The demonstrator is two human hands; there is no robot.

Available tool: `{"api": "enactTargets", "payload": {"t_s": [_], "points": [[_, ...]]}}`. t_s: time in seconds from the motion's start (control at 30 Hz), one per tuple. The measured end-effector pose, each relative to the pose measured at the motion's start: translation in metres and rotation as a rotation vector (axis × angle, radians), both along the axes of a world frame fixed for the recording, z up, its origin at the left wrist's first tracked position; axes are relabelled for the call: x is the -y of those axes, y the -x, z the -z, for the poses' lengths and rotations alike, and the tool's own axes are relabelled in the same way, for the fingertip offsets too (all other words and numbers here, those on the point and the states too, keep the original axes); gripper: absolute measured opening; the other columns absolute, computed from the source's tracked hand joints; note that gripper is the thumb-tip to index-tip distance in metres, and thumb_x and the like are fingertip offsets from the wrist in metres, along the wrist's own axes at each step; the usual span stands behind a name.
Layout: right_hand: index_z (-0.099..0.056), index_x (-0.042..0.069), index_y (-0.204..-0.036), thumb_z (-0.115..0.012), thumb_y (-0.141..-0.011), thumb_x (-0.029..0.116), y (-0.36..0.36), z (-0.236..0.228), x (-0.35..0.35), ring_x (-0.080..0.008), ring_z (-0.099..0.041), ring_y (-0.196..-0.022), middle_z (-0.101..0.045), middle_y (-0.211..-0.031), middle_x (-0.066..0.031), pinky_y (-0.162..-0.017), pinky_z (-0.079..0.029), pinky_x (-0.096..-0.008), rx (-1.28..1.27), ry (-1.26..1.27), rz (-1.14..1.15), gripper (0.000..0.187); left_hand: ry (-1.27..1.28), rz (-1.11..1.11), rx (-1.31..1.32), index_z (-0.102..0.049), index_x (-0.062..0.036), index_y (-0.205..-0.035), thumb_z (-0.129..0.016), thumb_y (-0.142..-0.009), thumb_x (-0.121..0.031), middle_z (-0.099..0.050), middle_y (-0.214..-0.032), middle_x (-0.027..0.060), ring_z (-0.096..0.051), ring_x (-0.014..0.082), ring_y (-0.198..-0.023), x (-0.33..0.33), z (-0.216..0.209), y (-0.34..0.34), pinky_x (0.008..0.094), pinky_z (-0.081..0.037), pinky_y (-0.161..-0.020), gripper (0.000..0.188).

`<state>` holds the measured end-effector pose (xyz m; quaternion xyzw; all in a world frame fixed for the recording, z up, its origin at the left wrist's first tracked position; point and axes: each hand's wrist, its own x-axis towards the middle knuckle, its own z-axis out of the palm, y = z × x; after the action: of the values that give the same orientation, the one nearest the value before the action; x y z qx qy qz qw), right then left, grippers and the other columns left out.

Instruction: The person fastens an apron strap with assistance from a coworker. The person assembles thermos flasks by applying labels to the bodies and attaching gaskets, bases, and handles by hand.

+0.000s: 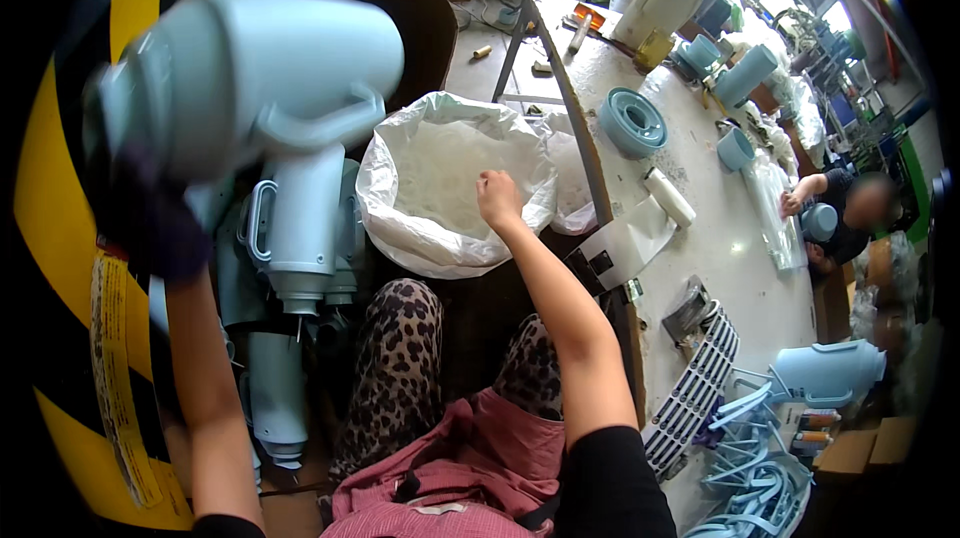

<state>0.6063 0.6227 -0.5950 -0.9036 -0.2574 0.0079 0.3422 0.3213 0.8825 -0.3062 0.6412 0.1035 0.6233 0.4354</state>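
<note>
My left hand [140,208], in a dark glove, holds up a pale blue plastic jug body [250,63] with a handle, close to the camera at upper left. My right hand [498,200] reaches forward into a large white plastic sack [450,178] that stands open in front of my knees; its fingers are curled at the sack's rim, and whether they grip anything cannot be told. More pale blue jug bodies [300,228] are stacked upright below the raised one, at my left.
A long white worktable [730,258] runs along the right with blue lids [632,122], cups [735,148], a paper roll [668,196] and loose blue handles [760,468]. Another person [850,218] works at its far side. A yellow-black striped surface [60,238] stands at left.
</note>
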Motion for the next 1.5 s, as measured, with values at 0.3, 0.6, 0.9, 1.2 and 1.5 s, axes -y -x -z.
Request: {"api": "enactTargets", "payload": {"t_s": [0.3,0.6,0.9,1.2,1.5], "points": [[-0.073,0.003,-0.105,-0.066,-0.093,0.032,-0.016,0.014,-0.004,-0.0311,-0.073,-0.083,-0.075,-0.089,-0.0141,-0.074,-0.057,-0.0429,-0.035,0.039,0.152,0.032,0.168,0.522,-0.524,-0.072,-0.0232,-0.112,-0.085,-0.075,-0.015,-0.059,-0.132,0.0238,-0.062,0.0329,-0.118,0.117,0.022,0.1,0.0387,-0.052,-0.097,0.04],[-0.072,0.001,-0.089,-0.053,-0.105,0.035,0.145,-0.21,0.139,-0.0063,-0.056,-0.058,-0.067,-0.073,-0.0034,-0.052,-0.042,-0.0207,-0.334,-0.433,-0.102,0.042,-0.202,0.957,-0.448,-0.058,-0.0123,-0.09,-0.091,-0.067,-0.03,-0.049,-0.14,0.0306,-0.055,0.0452,-0.126,0.142,0.024,0.083,0.0492,-0.051,-0.099,0.044],[-0.071,-0.003,-0.088,-0.074,-0.086,0.007,0.268,-0.309,0.176,-0.0086,-0.061,-0.067,-0.067,-0.08,-0.0059,-0.057,-0.046,-0.0206,-0.122,-0.344,-0.297,0.011,-0.582,0.932,-0.444,-0.055,-0.0115,-0.082,-0.089,-0.064,-0.043,-0.062,-0.128,0.0241,-0.056,0.0464,-0.126,0.178,0.02,0.109,0.0578,-0.044,-0.104,0.05],[-0.07,-0.004,-0.085,-0.077,-0.083,0.005,0.304,-0.307,0.177,-0.0088,-0.063,-0.063,-0.065,-0.075,-0.0063,-0.056,-0.046,-0.0216,-0.213,-0.4,-0.351,0.011,-0.507,1.008,-0.544,-0.059,-0.0119,-0.096,-0.091,-0.065,-0.035,-0.051,-0.14,0.0229,-0.049,0.0397,-0.133,0.206,0.093,0.102,0.0559,-0.035,-0.112,0.049],[-0.058,0.007,-0.121,-0.075,-0.073,0.002,0.319,-0.282,0.152,-0.0186,-0.061,-0.079,-0.062,-0.085,-0.0054,-0.068,-0.05,-0.0317,-0.103,-0.164,-0.24,0.052,-0.959,0.436,-0.343,-0.06,-0.0247,-0.095,-0.077,-0.081,-0.037,-0.059,-0.136,0.0081,-0.038,0.04,-0.142,0.199,0.062,0.121,0.0664,-0.017,-0.119,0.025]]}}
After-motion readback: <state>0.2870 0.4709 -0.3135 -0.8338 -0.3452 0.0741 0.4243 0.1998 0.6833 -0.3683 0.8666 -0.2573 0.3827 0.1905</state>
